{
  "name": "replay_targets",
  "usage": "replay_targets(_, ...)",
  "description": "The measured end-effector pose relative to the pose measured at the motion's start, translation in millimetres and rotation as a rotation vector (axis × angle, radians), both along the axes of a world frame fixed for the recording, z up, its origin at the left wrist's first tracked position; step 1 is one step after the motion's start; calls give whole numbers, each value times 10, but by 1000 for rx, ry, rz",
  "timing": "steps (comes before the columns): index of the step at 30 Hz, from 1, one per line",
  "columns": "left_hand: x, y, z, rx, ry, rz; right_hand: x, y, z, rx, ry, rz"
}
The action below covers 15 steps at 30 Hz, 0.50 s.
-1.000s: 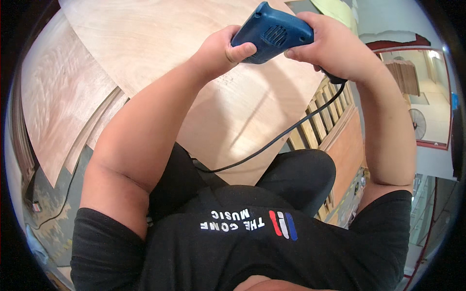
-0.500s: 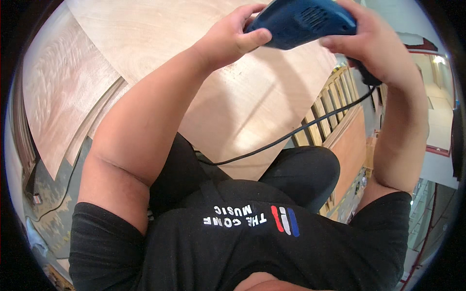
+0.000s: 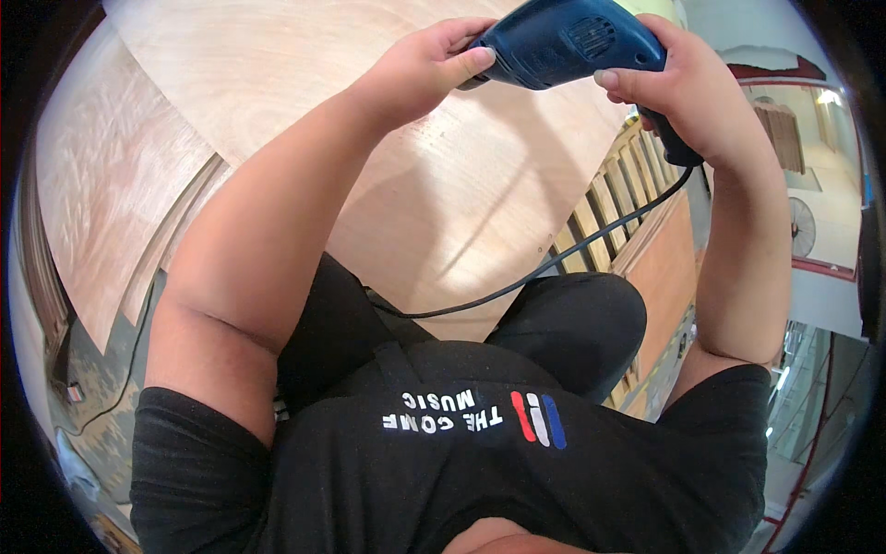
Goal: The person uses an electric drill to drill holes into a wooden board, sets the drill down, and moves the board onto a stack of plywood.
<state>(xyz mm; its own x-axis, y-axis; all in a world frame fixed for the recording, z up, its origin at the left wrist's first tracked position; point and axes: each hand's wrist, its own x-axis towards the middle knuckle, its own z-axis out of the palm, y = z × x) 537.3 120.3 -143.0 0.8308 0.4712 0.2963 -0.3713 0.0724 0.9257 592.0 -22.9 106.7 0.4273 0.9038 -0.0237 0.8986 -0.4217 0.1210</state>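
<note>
A blue corded power drill [image 3: 563, 42] is held up over a broad plywood sheet [image 3: 498, 212] at the top of the view. My left hand [image 3: 448, 57] is closed round the drill's front end, its thumb along the near side; the tip is mostly hidden by the fingers. At the other end, my right hand [image 3: 669, 78] wraps the rear and the handle, with the thumb against the body. From the bottom of the dark handle, a black cord [image 3: 577, 245] curves down to the left and passes over my lap.
More plywood sheets [image 3: 120, 175] lie stacked at the left. Slatted wooden pallets [image 3: 623, 189] and a leaning wooden board [image 3: 651, 277] are to the right of the sheet. My crossed legs [image 3: 581, 323] rest against its near edge. A fan [image 3: 801, 226] stands farther right.
Both hands and the drill have shifted slightly left. The drill has tilted a little, and the cord has moved left with it. Both hands keep their grip.
</note>
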Motion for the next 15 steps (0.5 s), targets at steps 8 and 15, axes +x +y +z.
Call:
replay_targets(8,95,152,-75,-187,-51,-230,131,227,227,-148,482,-262)
replay_targets(15,-30,169,93,-86,8,-209,32,191,57,-141,155,-82)
